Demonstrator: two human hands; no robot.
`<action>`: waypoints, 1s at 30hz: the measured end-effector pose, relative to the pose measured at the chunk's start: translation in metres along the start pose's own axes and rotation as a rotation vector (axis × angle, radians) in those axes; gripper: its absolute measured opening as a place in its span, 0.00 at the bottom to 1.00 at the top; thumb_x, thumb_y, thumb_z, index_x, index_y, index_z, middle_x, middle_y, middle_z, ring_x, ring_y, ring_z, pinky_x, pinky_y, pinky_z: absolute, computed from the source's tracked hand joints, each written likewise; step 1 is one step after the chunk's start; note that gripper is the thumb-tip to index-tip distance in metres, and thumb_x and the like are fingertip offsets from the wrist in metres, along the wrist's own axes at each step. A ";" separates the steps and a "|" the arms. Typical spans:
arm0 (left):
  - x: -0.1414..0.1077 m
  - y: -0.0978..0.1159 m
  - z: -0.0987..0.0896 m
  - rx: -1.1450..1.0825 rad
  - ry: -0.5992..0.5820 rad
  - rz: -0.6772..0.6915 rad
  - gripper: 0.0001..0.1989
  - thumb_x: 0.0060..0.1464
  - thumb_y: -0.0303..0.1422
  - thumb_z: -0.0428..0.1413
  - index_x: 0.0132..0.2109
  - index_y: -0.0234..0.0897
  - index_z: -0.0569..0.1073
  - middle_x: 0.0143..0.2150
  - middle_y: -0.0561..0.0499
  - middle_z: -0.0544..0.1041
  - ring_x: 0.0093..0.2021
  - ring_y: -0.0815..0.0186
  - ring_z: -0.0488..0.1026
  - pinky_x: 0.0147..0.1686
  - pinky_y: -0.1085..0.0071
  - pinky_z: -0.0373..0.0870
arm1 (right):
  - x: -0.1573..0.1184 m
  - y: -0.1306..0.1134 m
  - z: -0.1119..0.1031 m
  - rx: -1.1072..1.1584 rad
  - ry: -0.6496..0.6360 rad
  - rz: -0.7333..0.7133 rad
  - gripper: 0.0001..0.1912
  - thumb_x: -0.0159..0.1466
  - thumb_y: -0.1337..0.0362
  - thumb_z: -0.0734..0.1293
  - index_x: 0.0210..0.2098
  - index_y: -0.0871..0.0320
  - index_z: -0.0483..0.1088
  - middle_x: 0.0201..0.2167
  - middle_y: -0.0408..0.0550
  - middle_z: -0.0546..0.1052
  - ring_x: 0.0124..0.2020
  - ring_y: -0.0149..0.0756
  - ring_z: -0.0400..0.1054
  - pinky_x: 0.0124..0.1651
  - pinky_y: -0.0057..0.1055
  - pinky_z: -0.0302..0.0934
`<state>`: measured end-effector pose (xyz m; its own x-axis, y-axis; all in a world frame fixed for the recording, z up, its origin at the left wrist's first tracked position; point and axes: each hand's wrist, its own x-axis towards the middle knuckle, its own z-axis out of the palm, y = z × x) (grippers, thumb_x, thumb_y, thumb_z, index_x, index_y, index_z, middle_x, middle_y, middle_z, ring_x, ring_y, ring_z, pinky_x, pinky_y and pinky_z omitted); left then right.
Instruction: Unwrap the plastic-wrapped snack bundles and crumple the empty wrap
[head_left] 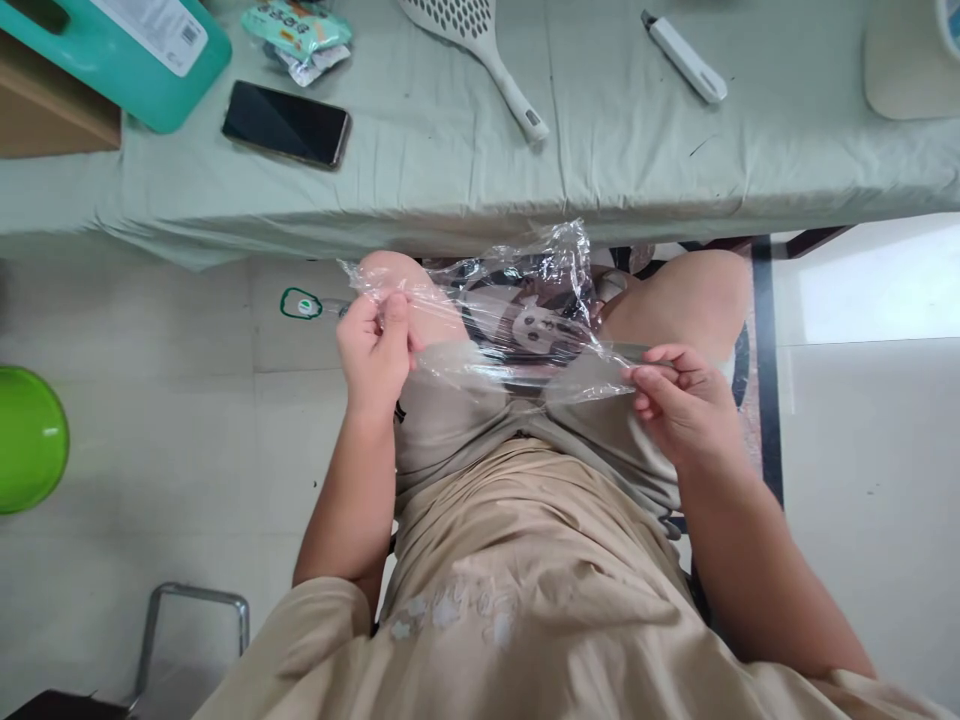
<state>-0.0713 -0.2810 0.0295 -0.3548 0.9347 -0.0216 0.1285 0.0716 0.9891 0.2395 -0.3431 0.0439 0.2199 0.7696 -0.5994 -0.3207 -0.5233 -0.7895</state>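
Note:
A sheet or bag of clear, crinkled plastic [517, 320] is stretched between my hands above my lap, below the table's front edge. My left hand [379, 345] is closed on its left end, thumb on top. At the other end, my right hand [675, 390] pinches the plastic between thumb and fingers. A green-rimmed tag or clip [301, 304] shows just left of my left hand; what it is joined to is hard to make out.
On the cloth-covered table [600, 170] lie a black phone [286, 124], a slotted spoon [502, 80], a white cutter [686, 60] and a wipes pack [296, 28]. A teal jug [142, 60] stands at the left. A green stool [30, 440] is on the floor.

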 end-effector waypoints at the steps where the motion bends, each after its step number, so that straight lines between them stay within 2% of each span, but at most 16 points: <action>1: -0.001 -0.001 -0.002 0.043 -0.023 0.026 0.25 0.55 0.58 0.61 0.35 0.39 0.75 0.14 0.61 0.68 0.09 0.76 0.58 0.09 0.75 0.46 | 0.000 -0.002 -0.003 -0.020 -0.007 -0.016 0.31 0.38 0.52 0.86 0.34 0.54 0.71 0.22 0.39 0.80 0.13 0.22 0.63 0.14 0.17 0.55; 3: -0.003 -0.001 -0.005 0.064 -0.083 0.043 0.26 0.56 0.60 0.59 0.36 0.40 0.75 0.12 0.61 0.66 0.08 0.76 0.57 0.09 0.75 0.46 | 0.000 -0.006 -0.010 -0.067 -0.080 -0.048 0.29 0.42 0.49 0.85 0.34 0.54 0.72 0.18 0.37 0.77 0.13 0.22 0.63 0.15 0.18 0.56; 5: -0.006 0.002 -0.008 0.004 -0.169 0.013 0.26 0.55 0.61 0.59 0.36 0.40 0.74 0.12 0.61 0.67 0.07 0.76 0.53 0.07 0.74 0.44 | 0.000 -0.008 -0.015 -0.104 -0.227 -0.081 0.26 0.48 0.48 0.83 0.38 0.52 0.73 0.18 0.37 0.76 0.16 0.25 0.66 0.20 0.20 0.63; 6: -0.008 0.005 -0.010 -0.039 -0.215 -0.007 0.26 0.54 0.61 0.60 0.35 0.41 0.73 0.13 0.61 0.68 0.06 0.76 0.52 0.07 0.74 0.42 | 0.000 -0.008 -0.017 -0.112 -0.299 -0.097 0.26 0.51 0.48 0.82 0.41 0.50 0.73 0.20 0.38 0.78 0.20 0.27 0.70 0.25 0.22 0.67; 8: -0.013 0.013 -0.011 -0.120 -0.285 -0.046 0.26 0.52 0.61 0.63 0.34 0.42 0.73 0.14 0.59 0.71 0.06 0.77 0.50 0.06 0.74 0.41 | -0.001 -0.006 -0.017 -0.109 -0.426 -0.104 0.29 0.54 0.48 0.80 0.51 0.45 0.70 0.34 0.42 0.84 0.33 0.33 0.78 0.37 0.28 0.73; 10: -0.017 0.020 -0.011 -0.167 -0.298 -0.078 0.25 0.51 0.60 0.64 0.33 0.42 0.72 0.15 0.58 0.72 0.06 0.76 0.51 0.05 0.74 0.40 | -0.003 -0.001 -0.013 -0.094 -0.554 -0.068 0.37 0.57 0.47 0.79 0.61 0.39 0.62 0.46 0.45 0.84 0.45 0.39 0.80 0.47 0.37 0.75; 11: -0.018 0.023 -0.011 -0.174 -0.287 -0.091 0.25 0.50 0.60 0.65 0.33 0.42 0.72 0.15 0.57 0.73 0.06 0.76 0.51 0.05 0.74 0.40 | -0.004 0.002 -0.010 -0.083 -0.627 -0.048 0.39 0.59 0.47 0.77 0.64 0.36 0.58 0.48 0.45 0.83 0.47 0.41 0.80 0.48 0.41 0.75; 13: -0.020 0.027 -0.011 -0.170 -0.253 -0.108 0.26 0.49 0.60 0.65 0.33 0.42 0.73 0.16 0.56 0.73 0.07 0.76 0.52 0.06 0.74 0.41 | -0.009 0.008 -0.003 -0.059 -0.726 -0.052 0.39 0.62 0.48 0.76 0.66 0.32 0.56 0.44 0.44 0.84 0.42 0.42 0.81 0.46 0.44 0.76; 15: -0.020 0.028 -0.012 -0.151 -0.240 -0.126 0.26 0.49 0.59 0.66 0.34 0.41 0.74 0.17 0.56 0.74 0.08 0.76 0.56 0.06 0.74 0.44 | -0.013 0.011 0.003 -0.060 -0.681 -0.121 0.30 0.63 0.53 0.76 0.62 0.33 0.65 0.37 0.41 0.84 0.35 0.38 0.80 0.40 0.39 0.75; 17: -0.019 0.026 -0.015 -0.133 -0.254 -0.152 0.25 0.48 0.56 0.68 0.38 0.41 0.75 0.19 0.56 0.76 0.10 0.74 0.62 0.07 0.75 0.47 | -0.016 0.010 0.007 -0.089 -0.540 -0.200 0.15 0.62 0.55 0.77 0.48 0.41 0.77 0.31 0.41 0.82 0.30 0.35 0.77 0.35 0.34 0.73; 18: -0.019 0.026 -0.017 -0.127 -0.264 -0.165 0.24 0.48 0.54 0.69 0.41 0.41 0.76 0.20 0.56 0.77 0.11 0.74 0.65 0.08 0.76 0.49 | -0.016 0.008 0.008 -0.107 -0.467 -0.227 0.10 0.61 0.54 0.77 0.42 0.44 0.79 0.28 0.42 0.81 0.28 0.34 0.76 0.34 0.33 0.73; 21: -0.016 0.023 -0.023 -0.126 -0.253 -0.179 0.26 0.48 0.47 0.71 0.51 0.44 0.74 0.23 0.58 0.79 0.15 0.72 0.71 0.09 0.78 0.52 | -0.012 0.001 0.006 -0.133 -0.305 -0.275 0.11 0.57 0.51 0.79 0.33 0.48 0.80 0.26 0.43 0.79 0.27 0.33 0.74 0.33 0.33 0.72; 23: -0.016 0.022 -0.025 -0.124 -0.222 -0.164 0.28 0.49 0.41 0.71 0.54 0.45 0.72 0.25 0.58 0.80 0.16 0.72 0.72 0.10 0.78 0.54 | -0.009 -0.002 0.000 -0.131 -0.238 -0.297 0.11 0.56 0.50 0.79 0.33 0.48 0.81 0.26 0.42 0.79 0.27 0.33 0.74 0.32 0.32 0.71; 26: -0.016 0.021 -0.027 -0.101 -0.225 -0.116 0.22 0.50 0.38 0.70 0.50 0.43 0.73 0.28 0.54 0.83 0.17 0.72 0.73 0.12 0.78 0.59 | -0.005 -0.002 -0.009 -0.137 -0.196 -0.323 0.10 0.58 0.52 0.79 0.36 0.47 0.82 0.28 0.42 0.79 0.28 0.32 0.75 0.33 0.30 0.71; 28: -0.018 0.021 -0.027 -0.073 -0.256 -0.084 0.17 0.52 0.38 0.69 0.44 0.41 0.73 0.30 0.52 0.84 0.18 0.71 0.74 0.14 0.78 0.63 | -0.005 -0.002 -0.013 -0.132 -0.210 -0.345 0.12 0.58 0.53 0.79 0.41 0.46 0.82 0.31 0.42 0.79 0.30 0.31 0.75 0.35 0.29 0.73; 30: -0.020 0.021 -0.027 -0.059 -0.267 -0.057 0.16 0.53 0.40 0.69 0.43 0.42 0.71 0.30 0.53 0.83 0.17 0.71 0.74 0.14 0.77 0.65 | -0.007 -0.001 -0.015 -0.108 -0.289 -0.370 0.21 0.59 0.55 0.78 0.51 0.40 0.78 0.35 0.41 0.80 0.32 0.31 0.75 0.39 0.31 0.75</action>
<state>-0.0860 -0.3078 0.0546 -0.1019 0.9890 -0.1070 0.0585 0.1133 0.9918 0.2517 -0.3531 0.0468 0.0312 0.9734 -0.2270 -0.1687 -0.2187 -0.9611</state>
